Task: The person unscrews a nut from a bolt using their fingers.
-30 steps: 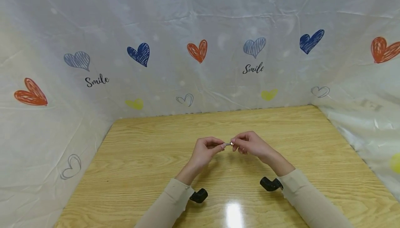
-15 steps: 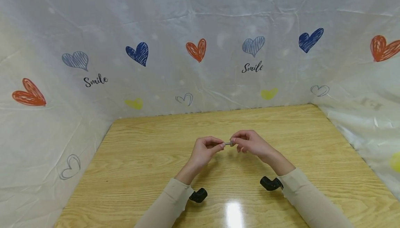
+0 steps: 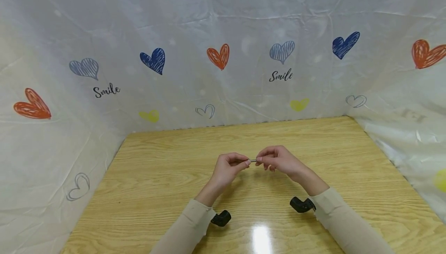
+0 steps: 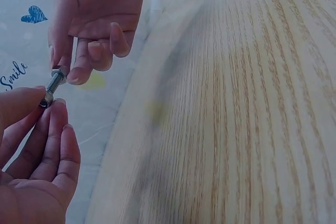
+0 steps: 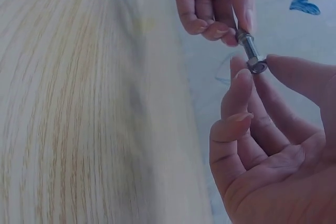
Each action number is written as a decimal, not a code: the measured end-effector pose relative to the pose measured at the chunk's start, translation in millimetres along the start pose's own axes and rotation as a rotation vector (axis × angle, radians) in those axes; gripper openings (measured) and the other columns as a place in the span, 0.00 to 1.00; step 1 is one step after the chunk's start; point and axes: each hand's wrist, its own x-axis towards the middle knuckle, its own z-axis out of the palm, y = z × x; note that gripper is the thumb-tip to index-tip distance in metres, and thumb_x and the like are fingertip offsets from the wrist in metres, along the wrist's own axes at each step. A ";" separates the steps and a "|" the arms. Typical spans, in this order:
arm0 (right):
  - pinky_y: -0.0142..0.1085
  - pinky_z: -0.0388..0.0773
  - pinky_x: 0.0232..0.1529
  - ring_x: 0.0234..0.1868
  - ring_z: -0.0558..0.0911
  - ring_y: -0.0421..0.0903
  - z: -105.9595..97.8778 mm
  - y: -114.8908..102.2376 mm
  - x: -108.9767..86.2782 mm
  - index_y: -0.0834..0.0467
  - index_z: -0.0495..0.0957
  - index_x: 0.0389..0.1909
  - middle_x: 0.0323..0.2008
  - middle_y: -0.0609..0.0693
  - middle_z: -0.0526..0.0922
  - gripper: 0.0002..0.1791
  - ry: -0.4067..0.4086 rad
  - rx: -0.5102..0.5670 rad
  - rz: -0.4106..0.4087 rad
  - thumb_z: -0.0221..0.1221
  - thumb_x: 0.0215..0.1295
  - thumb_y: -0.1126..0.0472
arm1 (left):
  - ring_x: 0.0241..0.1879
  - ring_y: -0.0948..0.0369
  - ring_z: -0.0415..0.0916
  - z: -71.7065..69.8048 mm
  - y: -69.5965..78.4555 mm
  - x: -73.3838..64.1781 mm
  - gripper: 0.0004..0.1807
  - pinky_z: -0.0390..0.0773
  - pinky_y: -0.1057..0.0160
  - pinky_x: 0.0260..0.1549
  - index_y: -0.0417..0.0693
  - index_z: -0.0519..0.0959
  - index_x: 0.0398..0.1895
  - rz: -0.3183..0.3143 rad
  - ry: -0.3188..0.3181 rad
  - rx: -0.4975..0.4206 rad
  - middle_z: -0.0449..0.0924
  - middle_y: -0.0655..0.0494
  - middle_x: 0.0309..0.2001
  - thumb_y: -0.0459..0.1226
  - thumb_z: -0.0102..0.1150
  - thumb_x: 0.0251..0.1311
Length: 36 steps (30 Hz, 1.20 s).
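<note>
A small metal bolt (image 3: 253, 160) is held up nearly level between both hands, above the middle of the table. My left hand (image 3: 228, 169) pinches its left end, a round head (image 4: 46, 100), between thumb and fingers. At the other end sits a hex nut (image 5: 256, 65), and the thumb and index finger of my right hand (image 3: 283, 163) pinch it. The threaded shaft shows between the two sets of fingertips. My right hand's other fingers curl loosely below the nut.
The wood-grain table (image 3: 167, 176) lies under both hands. White sheeting (image 3: 244, 21) with printed hearts stands at its back and sides. Black wrist mounts (image 3: 221, 218) stick out beside both sleeves.
My right fingertips have shifted slightly left and now cover more of the nut, which showed as a bright spot earlier. Less of the shaft shows between the hands. My left hand has hardly moved.
</note>
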 end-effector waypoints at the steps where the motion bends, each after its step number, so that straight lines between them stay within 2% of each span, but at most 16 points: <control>1: 0.39 0.76 0.33 0.37 0.80 0.55 0.0 -0.1 -0.4 0.66 0.81 0.53 0.47 0.66 0.85 0.15 0.001 0.001 0.000 0.60 0.76 0.58 | 0.42 0.54 0.85 -0.1 0.0 0.0 0.10 0.83 0.44 0.50 0.37 0.86 0.46 0.001 0.000 -0.001 0.85 0.46 0.44 0.34 0.68 0.66; 5: 0.40 0.76 0.34 0.38 0.81 0.53 0.4 0.4 -1.1 0.67 0.79 0.56 0.49 0.66 0.84 0.18 0.007 0.010 0.017 0.59 0.77 0.57 | 0.42 0.55 0.85 -0.3 -0.5 0.5 0.10 0.83 0.44 0.51 0.37 0.86 0.46 0.001 -0.003 -0.001 0.85 0.47 0.44 0.35 0.68 0.67; 10: 0.38 0.77 0.34 0.36 0.82 0.50 0.5 0.9 0.4 0.68 0.80 0.55 0.41 0.56 0.87 0.20 0.013 0.005 0.050 0.56 0.79 0.54 | 0.44 0.50 0.85 0.2 1.0 -0.3 0.09 0.83 0.44 0.50 0.38 0.87 0.45 0.000 -0.001 0.013 0.86 0.48 0.43 0.35 0.68 0.67; 14: 0.36 0.75 0.32 0.33 0.80 0.48 0.7 0.1 1.4 0.70 0.81 0.54 0.35 0.53 0.88 0.21 0.002 -0.004 0.052 0.56 0.79 0.55 | 0.45 0.46 0.85 1.0 1.9 -0.7 0.09 0.83 0.43 0.50 0.37 0.87 0.45 0.002 -0.001 0.007 0.86 0.47 0.42 0.34 0.68 0.66; 21: 0.38 0.75 0.33 0.32 0.78 0.48 0.0 0.7 0.4 0.68 0.79 0.55 0.42 0.60 0.87 0.17 -0.018 0.009 0.013 0.59 0.76 0.59 | 0.46 0.42 0.84 0.8 0.4 0.1 0.09 0.83 0.43 0.50 0.36 0.86 0.45 0.004 0.000 -0.007 0.86 0.45 0.43 0.33 0.67 0.67; 26: 0.39 0.76 0.33 0.34 0.78 0.52 -0.6 2.1 -0.2 0.70 0.76 0.58 0.45 0.62 0.84 0.21 -0.018 0.022 0.017 0.62 0.74 0.58 | 0.48 0.38 0.82 0.8 2.2 -0.7 0.09 0.83 0.43 0.51 0.36 0.86 0.45 0.001 -0.006 -0.019 0.86 0.44 0.43 0.33 0.67 0.67; 30: 0.37 0.75 0.33 0.33 0.79 0.51 -0.9 1.4 -1.1 0.69 0.77 0.58 0.46 0.62 0.85 0.23 -0.001 0.020 0.054 0.59 0.77 0.54 | 0.47 0.42 0.84 1.2 3.3 -1.1 0.09 0.83 0.43 0.51 0.37 0.86 0.46 0.000 -0.009 -0.002 0.86 0.45 0.43 0.34 0.67 0.67; 36: 0.34 0.73 0.30 0.30 0.78 0.46 0.6 -1.1 -1.6 0.72 0.81 0.53 0.37 0.59 0.88 0.22 -0.009 0.007 0.068 0.57 0.78 0.54 | 0.44 0.51 0.85 2.1 4.0 -2.1 0.10 0.83 0.44 0.51 0.37 0.86 0.46 0.003 -0.013 0.004 0.86 0.45 0.44 0.34 0.67 0.67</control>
